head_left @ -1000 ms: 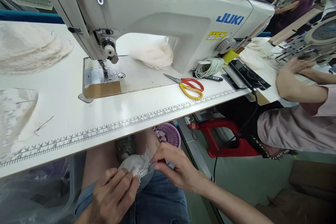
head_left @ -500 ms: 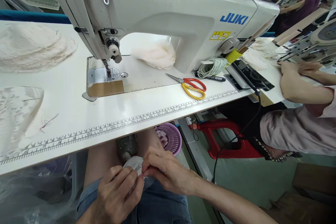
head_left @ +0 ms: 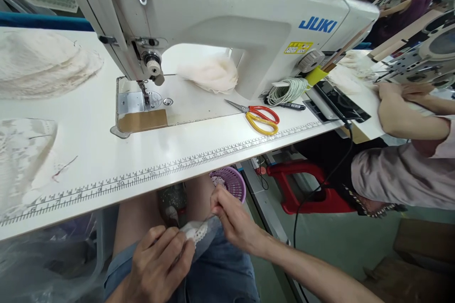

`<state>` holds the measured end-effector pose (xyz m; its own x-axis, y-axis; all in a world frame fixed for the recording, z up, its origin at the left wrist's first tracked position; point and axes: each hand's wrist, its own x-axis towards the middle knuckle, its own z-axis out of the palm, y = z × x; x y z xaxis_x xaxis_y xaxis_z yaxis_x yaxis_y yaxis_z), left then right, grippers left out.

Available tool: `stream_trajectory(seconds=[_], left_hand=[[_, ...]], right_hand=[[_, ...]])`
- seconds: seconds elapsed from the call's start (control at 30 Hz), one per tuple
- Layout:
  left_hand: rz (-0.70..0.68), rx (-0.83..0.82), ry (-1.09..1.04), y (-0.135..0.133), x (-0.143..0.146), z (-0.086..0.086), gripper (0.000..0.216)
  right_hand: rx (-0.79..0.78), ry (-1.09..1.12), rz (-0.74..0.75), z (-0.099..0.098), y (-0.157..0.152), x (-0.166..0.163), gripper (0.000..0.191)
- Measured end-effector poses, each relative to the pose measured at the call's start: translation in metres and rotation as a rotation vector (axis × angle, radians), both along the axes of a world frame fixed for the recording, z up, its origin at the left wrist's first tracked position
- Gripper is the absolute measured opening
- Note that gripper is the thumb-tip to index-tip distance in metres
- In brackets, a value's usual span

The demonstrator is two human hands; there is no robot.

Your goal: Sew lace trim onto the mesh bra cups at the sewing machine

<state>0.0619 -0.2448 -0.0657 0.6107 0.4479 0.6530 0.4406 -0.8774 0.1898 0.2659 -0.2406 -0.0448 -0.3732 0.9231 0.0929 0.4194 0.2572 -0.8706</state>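
Note:
Below the table edge, over my lap, my left hand [head_left: 156, 262] is closed around a small white lace piece [head_left: 195, 232]. My right hand [head_left: 231, 218] pinches the other end of that lace just to the right, fingers pressed together. The lace stretches between the two hands above my denim shorts [head_left: 220, 274]. Straight ahead on the white table [head_left: 159, 151] stands a white JUKI sewing machine [head_left: 227, 19], its needle [head_left: 144, 91] over the metal plate.
Red and yellow scissors [head_left: 261, 117] lie right of the machine beside a coil of white cord [head_left: 286, 91]. Cream fabric stacks [head_left: 42, 64] and lace [head_left: 21, 151] sit at the left. A purple basket [head_left: 232, 182] stands under the table. Another person's arm [head_left: 405, 118] works at the right.
My right hand has moved up and to the right, drawing the lace out between the hands. Less of the lace is bunched in my left hand than before.

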Motion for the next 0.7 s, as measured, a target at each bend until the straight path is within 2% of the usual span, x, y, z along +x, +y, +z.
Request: stream_trajectory(seconds=[0.1,0.2,0.3,0.4,0.47,0.6,0.67,0.7], left_hand=[[0.005,-0.001,-0.003,0.001,-0.001,-0.003,0.023],[0.004,-0.005,-0.012,0.002,-0.001,-0.004,0.023],[-0.01,0.0,0.016,0.002,-0.001,-0.003,0.022],[-0.009,0.0,0.032,0.001,0.0,-0.002,0.022],[-0.011,-0.02,0.018,0.001,0.001,-0.002,0.022],[-0.015,-0.135,-0.037,0.001,0.005,-0.001,0.021],[-0.003,-0.2,-0.051,0.002,0.007,0.001,0.021],[0.008,-0.23,-0.06,0.002,0.008,0.003,0.022]], right_hand=[[-0.008,0.011,-0.089,-0.005,0.005,0.015,0.014],[-0.009,-0.134,-0.166,-0.013,0.005,0.037,0.018],[-0.037,-0.317,-0.16,-0.025,0.001,0.057,0.019],[-0.039,-0.404,-0.163,-0.03,-0.003,0.064,0.019],[-0.023,-0.427,-0.077,-0.025,-0.005,0.058,0.025],[0.053,-0.359,0.217,-0.01,-0.008,0.032,0.074],[0.088,-0.317,0.243,-0.009,-0.008,0.019,0.078],[0.098,-0.299,0.237,-0.01,-0.009,0.013,0.074]])
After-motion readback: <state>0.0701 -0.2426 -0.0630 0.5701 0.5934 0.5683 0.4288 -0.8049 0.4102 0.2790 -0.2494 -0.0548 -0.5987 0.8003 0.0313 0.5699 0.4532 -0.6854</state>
